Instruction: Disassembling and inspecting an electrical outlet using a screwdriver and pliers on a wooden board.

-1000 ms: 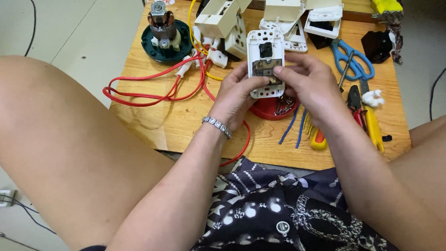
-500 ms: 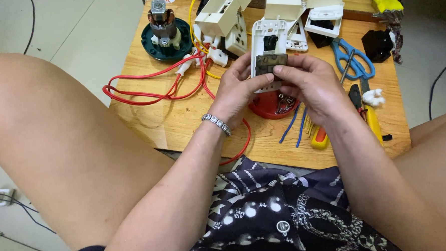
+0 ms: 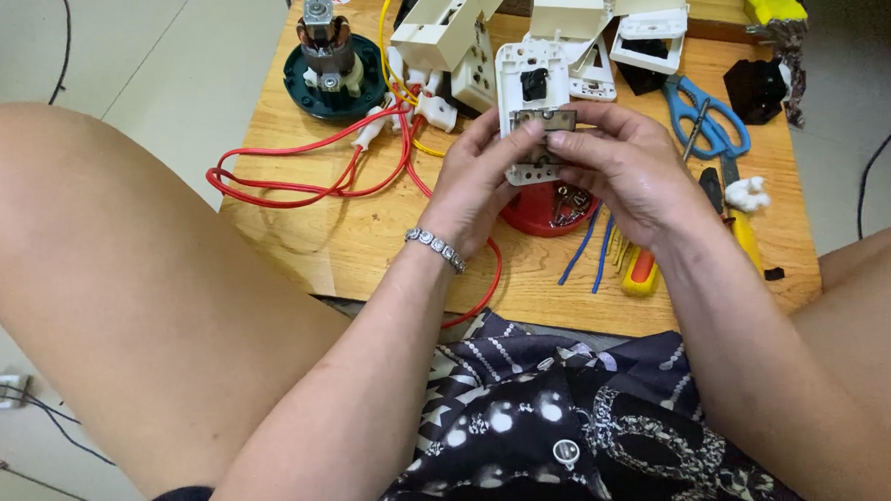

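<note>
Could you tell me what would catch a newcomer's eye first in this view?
First, the white switch plate held up at the centre by the left hand and right hand, above a small red dish. Next, the red wire looping across the wooden table on the left, beside a motor on a dark green base. Blue scissors lie at the right.

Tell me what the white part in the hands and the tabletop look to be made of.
White switch plate: looks like moulded plastic, smooth and slightly glossy, with crisp cut-out openings; the left hand and right hand both hold it. Table: probably wood or wood-look laminate, with visible grain and a light sheen.
</note>
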